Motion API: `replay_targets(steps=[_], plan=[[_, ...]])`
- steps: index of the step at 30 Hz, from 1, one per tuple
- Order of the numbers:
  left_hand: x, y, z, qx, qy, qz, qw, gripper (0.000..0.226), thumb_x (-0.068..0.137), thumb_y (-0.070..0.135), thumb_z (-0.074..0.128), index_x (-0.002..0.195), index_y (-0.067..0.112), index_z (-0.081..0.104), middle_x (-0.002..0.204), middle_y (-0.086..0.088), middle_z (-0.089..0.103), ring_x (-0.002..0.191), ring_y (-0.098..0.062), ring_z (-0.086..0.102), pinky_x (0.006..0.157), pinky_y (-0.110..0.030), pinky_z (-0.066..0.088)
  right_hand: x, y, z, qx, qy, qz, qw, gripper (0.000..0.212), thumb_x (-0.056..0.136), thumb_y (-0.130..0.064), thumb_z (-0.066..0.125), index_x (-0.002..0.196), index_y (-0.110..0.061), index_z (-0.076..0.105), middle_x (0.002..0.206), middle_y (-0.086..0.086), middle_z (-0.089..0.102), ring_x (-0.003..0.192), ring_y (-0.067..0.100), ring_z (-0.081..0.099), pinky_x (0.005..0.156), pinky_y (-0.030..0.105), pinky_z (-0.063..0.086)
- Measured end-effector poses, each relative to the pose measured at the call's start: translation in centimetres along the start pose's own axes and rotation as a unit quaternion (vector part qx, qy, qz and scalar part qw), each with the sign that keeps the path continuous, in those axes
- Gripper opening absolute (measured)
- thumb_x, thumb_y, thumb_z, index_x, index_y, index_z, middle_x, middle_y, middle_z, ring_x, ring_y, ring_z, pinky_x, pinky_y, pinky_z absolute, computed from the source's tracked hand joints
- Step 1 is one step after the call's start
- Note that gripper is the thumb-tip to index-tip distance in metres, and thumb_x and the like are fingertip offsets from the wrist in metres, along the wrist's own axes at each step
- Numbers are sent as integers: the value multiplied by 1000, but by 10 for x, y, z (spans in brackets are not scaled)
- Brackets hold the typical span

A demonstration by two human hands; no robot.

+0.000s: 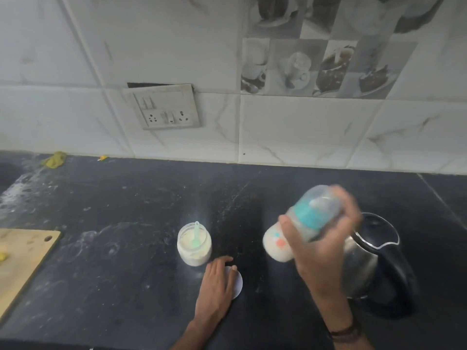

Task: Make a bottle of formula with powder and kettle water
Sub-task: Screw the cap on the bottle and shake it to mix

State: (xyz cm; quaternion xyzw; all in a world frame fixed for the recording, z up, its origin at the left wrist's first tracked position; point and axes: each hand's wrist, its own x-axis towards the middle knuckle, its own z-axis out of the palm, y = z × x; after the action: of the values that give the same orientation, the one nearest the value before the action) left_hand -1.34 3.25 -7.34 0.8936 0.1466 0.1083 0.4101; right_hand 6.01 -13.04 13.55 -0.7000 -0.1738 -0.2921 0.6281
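My right hand (326,243) grips a baby bottle (298,223) with a teal collar and clear cap, tilted above the dark counter and blurred by motion; milky white liquid fills its lower part. My left hand (218,279) lies flat on a white round lid (237,281) on the counter. Just behind that hand stands an open clear jar of formula powder (194,245) with a green scoop (195,234) stuck in it. A steel electric kettle (371,258) with a black handle sits to the right, partly hidden behind my right hand.
A wooden cutting board (22,261) lies at the left edge. The black counter (126,210) shows white powder smears, and yellow scraps (54,160) lie by the tiled wall. A switch and socket plate (166,107) hangs on the wall.
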Motion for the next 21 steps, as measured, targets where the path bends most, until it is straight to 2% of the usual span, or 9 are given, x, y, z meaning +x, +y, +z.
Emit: replay_targets(steps=[3, 5, 7, 9, 10, 13, 15, 18, 21], plan=[[2, 0, 1, 0, 5, -6, 1000, 18, 104, 29, 50, 122, 31, 52, 121, 21, 53, 120, 10, 39, 97, -2, 24, 7, -21, -7, 16, 137, -58, 989, 90, 77, -31, 81, 138, 0, 22, 137, 2, 35, 118, 5, 50, 93, 32, 54], [2, -1, 2, 2, 7, -4, 1000, 18, 104, 30, 50, 122, 31, 53, 120, 21, 53, 120, 9, 40, 97, -2, 24, 9, -17, -3, -4, 137, -66, 988, 90, 80, -32, 83, 138, 3, 24, 139, -6, 36, 118, 5, 51, 92, 41, 56], [1, -1, 1, 2, 5, -2, 1000, 18, 104, 31, 49, 122, 32, 52, 120, 23, 53, 120, 9, 40, 96, -2, 25, 9, -8, 3, -19, 40, -17, 999, 86, 75, -16, 89, 141, -14, 34, 133, -28, 43, 114, -6, 55, 94, 36, 56], [1, -2, 1, 2, 3, 2, 1000, 18, 105, 31, 49, 122, 31, 53, 121, 22, 53, 120, 8, 39, 97, -3, 25, 12, -5, -1, 12, 4, -2, 1000, 89, 72, -13, 89, 139, -28, 34, 132, -21, 45, 114, -6, 55, 95, 24, 52], [1, -2, 2, 3, 2, 2, 1000, 18, 105, 30, 49, 122, 31, 53, 121, 22, 53, 120, 8, 39, 97, -3, 25, 16, -8, -6, 24, 39, -25, 999, 87, 74, -17, 86, 141, -19, 30, 135, -11, 41, 118, -5, 52, 97, 19, 48], [2, -3, 3, 8, 9, -5, 1000, 18, 105, 31, 49, 122, 32, 53, 121, 23, 53, 121, 6, 41, 99, -4, 25, 26, -18, -15, 56, 153, -62, 985, 95, 87, -35, 79, 139, 12, 14, 136, 19, 34, 118, 10, 51, 96, 30, 51], [3, -5, 4, 9, 10, -3, 1000, 18, 104, 31, 49, 122, 32, 53, 122, 23, 54, 121, 5, 42, 99, -5, 26, 24, -12, -12, 22, 130, -57, 990, 92, 85, -32, 79, 141, 4, 16, 138, 1, 35, 117, 2, 51, 96, 26, 49], [1, -3, 2, 5, 5, 1, 1000, 19, 105, 31, 49, 123, 30, 53, 123, 22, 54, 122, 7, 39, 98, -4, 26, 14, 3, -4, 20, -16, 16, 1000, 86, 72, -15, 87, 138, -26, 34, 129, -30, 46, 112, -3, 57, 94, 26, 53], [1, -2, 2, 10, 7, 5, 1000, 19, 105, 28, 49, 123, 27, 54, 124, 20, 53, 119, 8, 39, 99, -3, 24, 17, -13, -12, 48, 36, -44, 997, 83, 75, -14, 78, 139, -6, 26, 133, -10, 39, 116, -9, 52, 93, 14, 48]])
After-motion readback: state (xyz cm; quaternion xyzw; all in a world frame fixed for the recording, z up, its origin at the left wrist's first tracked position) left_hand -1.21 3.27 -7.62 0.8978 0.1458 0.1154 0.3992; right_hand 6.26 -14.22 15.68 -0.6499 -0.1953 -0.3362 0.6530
